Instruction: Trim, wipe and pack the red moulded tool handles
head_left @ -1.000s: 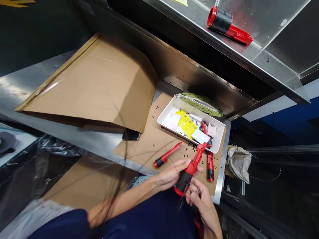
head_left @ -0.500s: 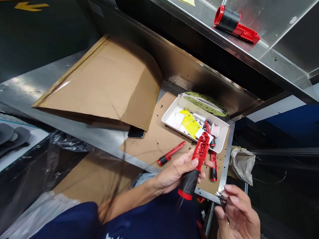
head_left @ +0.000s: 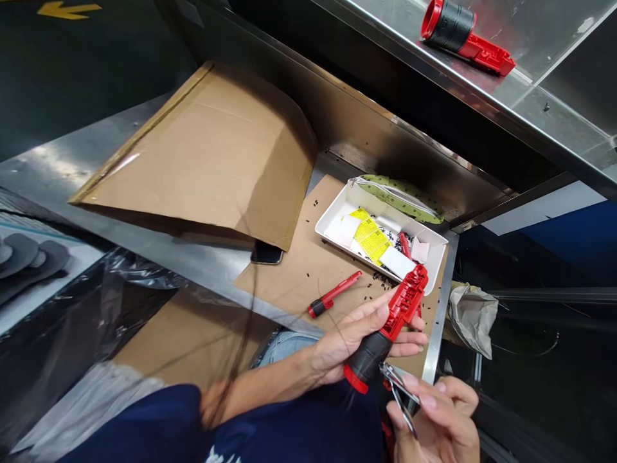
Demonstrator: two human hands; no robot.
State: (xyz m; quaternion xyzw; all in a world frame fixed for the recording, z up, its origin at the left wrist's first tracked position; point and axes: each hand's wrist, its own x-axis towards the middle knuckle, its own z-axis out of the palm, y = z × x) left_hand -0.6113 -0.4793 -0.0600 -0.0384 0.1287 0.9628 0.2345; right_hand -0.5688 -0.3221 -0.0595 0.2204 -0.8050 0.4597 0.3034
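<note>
1. Head view: left hand (head_left: 357, 334) closed around a red-and-black plastic tool housing (head_left: 405, 305), held above a brown paper sheet (head_left: 303, 270).
2. Right hand (head_left: 438, 418) pinches small metal pliers (head_left: 399, 392), tips just beside the housing's black end.
3. Firm, steady housing grip favours accurate tip placement.

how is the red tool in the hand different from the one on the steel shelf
The red tool is held in the left hand, while the shelf tool lies untouched on the steel shelf. The red tool tilts with its black grip down; the shelf tool lies flat, grip end to the left. Both have a red body, black grip and red end ring.
</note>
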